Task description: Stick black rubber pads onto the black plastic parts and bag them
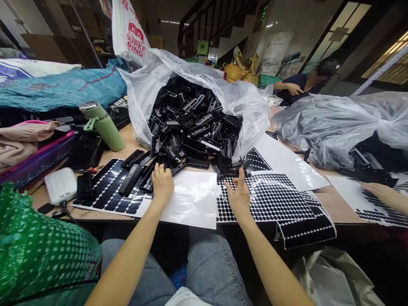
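My left hand (163,183), a ring on one finger, is closed with its fingers bent over a black plastic part (147,183) at the front of the heap. Its fingertips are partly hidden among the parts. My right hand (239,195) is open above a sheet of round black stickers (270,199), index finger stretched up and thumb apart. Dark parts lie just beyond that fingertip. Loose black parts (194,123) spill from a large clear plastic bag (255,110). A white sheet (194,197) lies between my hands. One textured black part (130,180) rests on a sheet of larger oval stickers (108,199).
A green flask (106,129) leans at the left, behind a white box with a cable (61,186). A green dotted bag (63,250) stands front left. At right, a co-worker's hand (382,195) touches another sticker sheet near a second plastic bag (344,123). Another person (306,85) sits farther back.
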`<state>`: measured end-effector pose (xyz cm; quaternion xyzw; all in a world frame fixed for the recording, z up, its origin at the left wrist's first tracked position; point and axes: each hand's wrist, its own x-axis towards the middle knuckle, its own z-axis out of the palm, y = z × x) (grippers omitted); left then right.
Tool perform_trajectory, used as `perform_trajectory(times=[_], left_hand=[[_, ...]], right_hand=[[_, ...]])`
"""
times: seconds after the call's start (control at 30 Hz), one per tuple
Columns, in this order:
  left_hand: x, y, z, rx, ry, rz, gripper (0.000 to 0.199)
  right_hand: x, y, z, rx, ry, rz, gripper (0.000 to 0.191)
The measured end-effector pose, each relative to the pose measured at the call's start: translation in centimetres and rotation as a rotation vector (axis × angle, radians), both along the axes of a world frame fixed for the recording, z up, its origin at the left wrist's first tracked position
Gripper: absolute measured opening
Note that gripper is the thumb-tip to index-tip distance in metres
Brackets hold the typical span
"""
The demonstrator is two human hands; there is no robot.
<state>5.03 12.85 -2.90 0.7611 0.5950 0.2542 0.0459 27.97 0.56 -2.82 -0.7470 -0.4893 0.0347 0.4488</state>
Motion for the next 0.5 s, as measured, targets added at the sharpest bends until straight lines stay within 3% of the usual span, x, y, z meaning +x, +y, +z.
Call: perform_trajectory(times=[0.13, 0.2, 0.27, 0.37, 0.5], left_hand=[[1.2, -2.2, -0.3, 0.097, -0.149, -0.093, 0.012], [2.3, -4.2, -0.7, 0.034, -0.348, -0.215, 0.018], [3.5, -6.1, -1.3, -0.132, -0.542, -0.285, 0.022], [4.5, -7.3, -2.1, -0.294, -0.755, -0.183, 0.02], [4.2, -5.9, -2.2, -0.318, -0.882, -0.044, 0.017]], right_hand=[[-0.6, 1.1, -2.5, -0.086, -0.143, 0.096, 0.066], [-0.6, 1.9, -3.2, -0.1, -0.176, 0.143, 0.067], [-0.5, 2.6, -3.5, -0.112, -0.207, 0.169, 0.069], [0.0, 3.4, -3.3, -0.187, -0.219, 0.19, 0.074], [0.7, 4.1, -2.6, -0.305, -0.227, 0.21, 0.078]])
